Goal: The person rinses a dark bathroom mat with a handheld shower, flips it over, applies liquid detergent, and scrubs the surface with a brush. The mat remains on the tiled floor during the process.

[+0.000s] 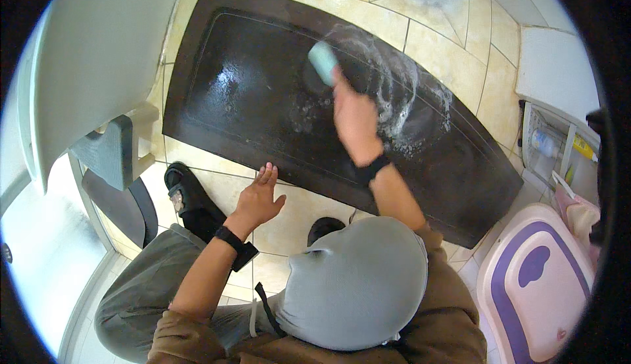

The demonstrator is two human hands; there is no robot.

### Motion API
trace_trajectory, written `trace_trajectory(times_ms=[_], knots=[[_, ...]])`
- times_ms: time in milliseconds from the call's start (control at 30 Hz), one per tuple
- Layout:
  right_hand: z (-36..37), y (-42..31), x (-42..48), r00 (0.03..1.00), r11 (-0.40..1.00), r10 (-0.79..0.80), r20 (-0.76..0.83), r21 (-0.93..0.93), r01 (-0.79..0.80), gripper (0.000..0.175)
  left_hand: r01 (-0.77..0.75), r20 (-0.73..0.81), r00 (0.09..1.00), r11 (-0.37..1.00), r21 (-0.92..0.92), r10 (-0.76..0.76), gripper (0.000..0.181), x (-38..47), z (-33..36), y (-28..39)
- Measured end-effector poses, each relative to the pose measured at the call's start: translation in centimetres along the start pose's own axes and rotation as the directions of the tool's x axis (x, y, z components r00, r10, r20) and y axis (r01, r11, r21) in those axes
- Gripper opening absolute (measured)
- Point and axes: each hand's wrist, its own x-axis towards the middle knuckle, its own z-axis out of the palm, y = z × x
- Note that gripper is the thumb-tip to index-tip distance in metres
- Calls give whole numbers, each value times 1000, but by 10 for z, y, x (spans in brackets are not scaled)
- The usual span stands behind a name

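A large dark brown mat [276, 102] lies on the tiled floor before me, wet and shiny at its left part. White suds [402, 117] streak its right half and far edge. My right hand [357, 122] grips a pale green scrubber [323, 63] over the far middle of the mat; motion blurs both, and the scrubber's underside is hidden. My left hand [259, 196] is at the mat's near edge, fingertips on the border, thumb spread, holding nothing.
At right stand a folded pink and purple plastic tub [512, 260] and an open shelf unit [557, 137] with bottles. A grey step stool [111, 152] is at left, beside a white panel [113, 33]. My shoe [185, 186] rests near the mat's near edge.
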Motion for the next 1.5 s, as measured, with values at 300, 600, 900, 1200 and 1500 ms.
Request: trace_trajectory(times_ms=[300, 600, 900, 1200, 1500], knots=[[21, 24, -18, 990, 995, 92, -110, 55, -86, 45, 42, 0, 999, 998, -38, -42, 87, 7, 0, 2], [0, 11, -57, 995, 998, 32, 94, -58, -27, 56, 95, -59, 994, 995, 35, -93, 94, 2, 8, 16], [14, -18, -56, 902, 968, 31, 431, -238, 80, 63, 10, -121, 993, 999, 46, -4, 82, -24, -5, 7], [32, -30, 56, 811, 833, -508, 291, -74, 548, 53, 207, -436, 900, 900, 384, -22, 56, -153, -243, 15], [-35, -4, 144, 631, 460, -594, 499, -433, 775, 47, 222, -412, 910, 892, 395, -44, 71, -255, -286, 43]])
